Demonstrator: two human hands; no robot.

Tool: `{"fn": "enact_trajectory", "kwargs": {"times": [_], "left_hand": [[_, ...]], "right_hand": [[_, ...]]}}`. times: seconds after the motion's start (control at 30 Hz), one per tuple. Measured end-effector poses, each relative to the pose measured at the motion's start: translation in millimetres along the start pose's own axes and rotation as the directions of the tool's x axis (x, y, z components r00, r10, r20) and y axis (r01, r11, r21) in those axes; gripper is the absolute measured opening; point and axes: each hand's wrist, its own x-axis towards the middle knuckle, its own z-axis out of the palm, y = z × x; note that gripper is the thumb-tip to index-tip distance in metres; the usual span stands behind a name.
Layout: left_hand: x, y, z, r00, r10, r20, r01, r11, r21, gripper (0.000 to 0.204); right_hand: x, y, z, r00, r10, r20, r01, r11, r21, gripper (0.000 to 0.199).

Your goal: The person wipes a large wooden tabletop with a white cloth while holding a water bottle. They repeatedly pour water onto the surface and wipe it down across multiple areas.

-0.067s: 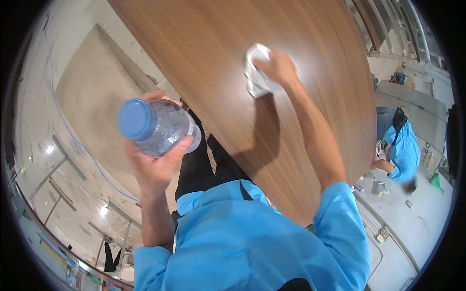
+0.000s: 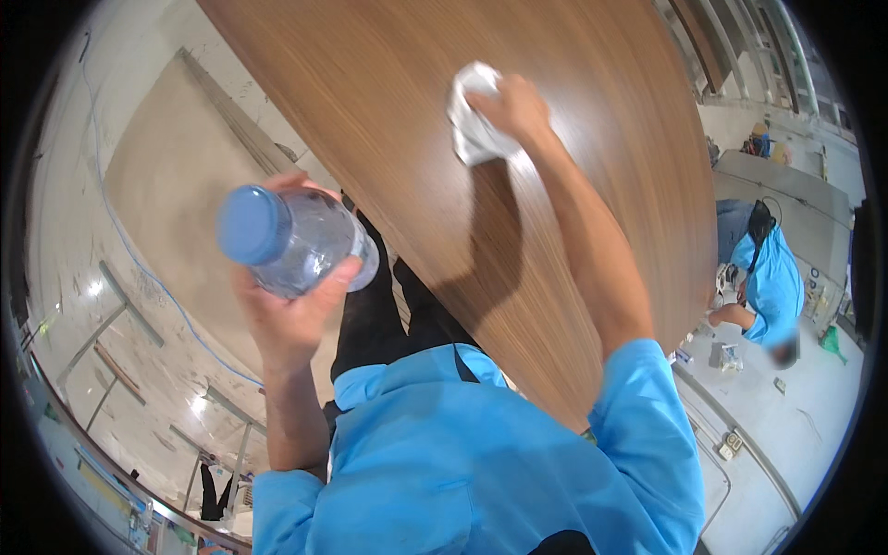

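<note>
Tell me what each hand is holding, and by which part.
The left hand grips a blue-capped clear plastic bottle around its body, not the cap. The right hand holds a white cloth by its upper right part.

No text, number or sign could be read on the clear bottle (image 2: pixel 319 236), blue cap (image 2: pixel 252 225) or white cloth (image 2: pixel 470 137). The wood-grain panel (image 2: pixel 370 102) and blue shirt (image 2: pixel 416 444) showed no legible lettering.
</note>
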Motion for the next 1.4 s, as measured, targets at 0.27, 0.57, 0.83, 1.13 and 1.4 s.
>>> {"fn": "enact_trajectory", "kwargs": {"times": [0.27, 0.57, 0.83, 1.13, 1.4], "left_hand": [[3, -10, 2, 0.997, 0.072, 0.023, -0.069, 0.992, -0.102, 0.07], [7, -13, -10, 0.998, 0.058, 0.017, -0.057, 0.998, -0.029, 0.073], [18, -11, 5, 1.0, -0.011, -0.023, 0.011, 1.0, 0.001, 0.075], [18, -13, 20, 1.0, 0.021, -0.003, -0.021, 1.0, 0.013, 0.078], [6, -5, 25, 1.0, 0.002, 0.01, -0.003, 0.998, 0.069, 0.082]], "right_hand": [[-41, 50, 24, 0.988, -0.152, 0.025, 0.147, 0.98, 0.133, 0.044], [-38, 53, 19, 0.987, -0.054, 0.153, 0.033, 0.991, 0.133, 0.056], [32, -43, 9, 0.93, -0.149, -0.336, 0.159, 0.987, 0.003, 0.048], [-244, 178, 28, 0.897, 0.439, 0.048, -0.43, 0.893, -0.131, 0.04], [-94, 94, 27, 0.992, -0.017, -0.124, 0.03, 0.994, 0.109, 0.038]]}}
